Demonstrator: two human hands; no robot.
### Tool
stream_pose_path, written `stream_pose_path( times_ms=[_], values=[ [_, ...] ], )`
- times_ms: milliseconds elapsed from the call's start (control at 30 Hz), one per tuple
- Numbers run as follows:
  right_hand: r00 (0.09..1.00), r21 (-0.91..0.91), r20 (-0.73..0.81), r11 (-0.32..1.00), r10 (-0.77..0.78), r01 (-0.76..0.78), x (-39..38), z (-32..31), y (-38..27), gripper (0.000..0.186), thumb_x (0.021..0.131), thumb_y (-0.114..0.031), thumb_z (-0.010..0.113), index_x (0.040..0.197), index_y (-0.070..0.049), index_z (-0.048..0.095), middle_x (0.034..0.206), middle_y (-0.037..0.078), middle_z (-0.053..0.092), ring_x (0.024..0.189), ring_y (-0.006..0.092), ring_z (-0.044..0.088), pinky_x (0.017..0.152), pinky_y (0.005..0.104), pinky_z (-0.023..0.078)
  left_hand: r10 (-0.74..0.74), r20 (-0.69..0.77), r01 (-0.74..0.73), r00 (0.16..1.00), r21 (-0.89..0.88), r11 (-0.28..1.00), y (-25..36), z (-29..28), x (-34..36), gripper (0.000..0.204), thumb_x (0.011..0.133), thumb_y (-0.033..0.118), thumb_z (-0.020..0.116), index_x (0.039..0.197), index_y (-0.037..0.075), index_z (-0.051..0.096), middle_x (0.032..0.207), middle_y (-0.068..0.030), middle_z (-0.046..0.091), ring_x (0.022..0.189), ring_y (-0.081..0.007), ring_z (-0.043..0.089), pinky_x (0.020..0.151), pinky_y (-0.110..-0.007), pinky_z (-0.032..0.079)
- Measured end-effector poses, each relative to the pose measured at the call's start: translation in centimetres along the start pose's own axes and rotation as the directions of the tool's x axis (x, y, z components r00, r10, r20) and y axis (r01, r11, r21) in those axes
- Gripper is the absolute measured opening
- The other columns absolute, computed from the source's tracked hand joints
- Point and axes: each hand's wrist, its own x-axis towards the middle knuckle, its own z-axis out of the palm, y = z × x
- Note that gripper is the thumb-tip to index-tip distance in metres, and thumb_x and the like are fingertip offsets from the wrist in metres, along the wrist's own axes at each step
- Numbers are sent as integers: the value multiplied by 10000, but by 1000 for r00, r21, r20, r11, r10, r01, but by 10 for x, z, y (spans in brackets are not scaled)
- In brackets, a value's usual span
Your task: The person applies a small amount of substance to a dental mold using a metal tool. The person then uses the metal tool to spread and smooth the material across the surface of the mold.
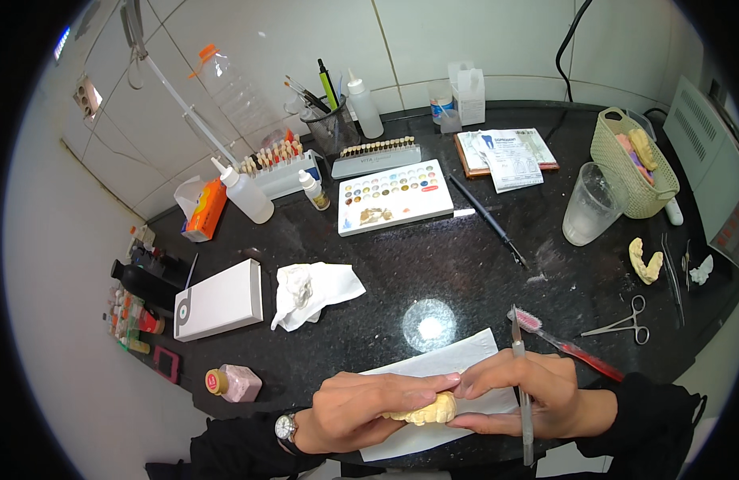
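Observation:
My left hand (357, 404), with a watch at the wrist, grips a cream-yellow dental cast (427, 411) low in the middle of the head view. My right hand (541, 388) has its fingers closed round the metal handle of a small knife (523, 412), blade pointing away from me, while its thumb and fingertips touch the cast's right end. Both hands are over a white paper sheet (465, 352). A red toothbrush (585, 356) lies just beyond my right hand.
Around them are scissor-like forceps (617, 326), another cast (645, 268), a cup (585, 212), a basket (657, 184), a long brush (489, 220), a palette (395, 196), crumpled tissue (313, 296), a white box (217, 300) and a small jar (240, 384), all on a black counter (353, 336).

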Motion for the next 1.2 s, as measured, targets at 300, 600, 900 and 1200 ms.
stream_pose_path(
  times_ms=[300,600,900,1200],
  values=[
    [996,-70,58,995,-67,71,-1,2,-2,339,720,-93,759,1007,-17,596,941,135,639,747,235,668,613,290,546,77,-38,-80,996,-76,994,-8,6,-3,566,700,-72,716,1175,92,456,1107,-290,582,1021,-384,604,825,-437,539],
    [990,-122,71,984,-121,129,-1,-1,0,362,663,-131,809,987,-86,655,966,109,664,757,184,681,603,253,562,128,60,-130,990,19,991,-10,2,-9,569,704,-2,746,1184,81,451,1106,-286,582,977,-368,631,786,-409,555],
    [990,-83,80,989,-117,123,-5,2,0,358,682,-76,788,1006,-67,636,1004,123,650,822,202,677,681,272,581,85,132,-91,988,41,995,3,-1,0,531,717,3,737,1147,32,426,1098,-308,575,939,-383,642,715,-378,573],
    [998,-166,21,984,-62,64,0,0,3,351,608,-66,776,934,-91,647,908,86,647,717,171,661,573,240,533,9,12,-10,1000,78,997,-4,4,1,406,711,27,755,1037,44,514,1049,-211,625,935,-305,657,748,-356,566]
  ],
)
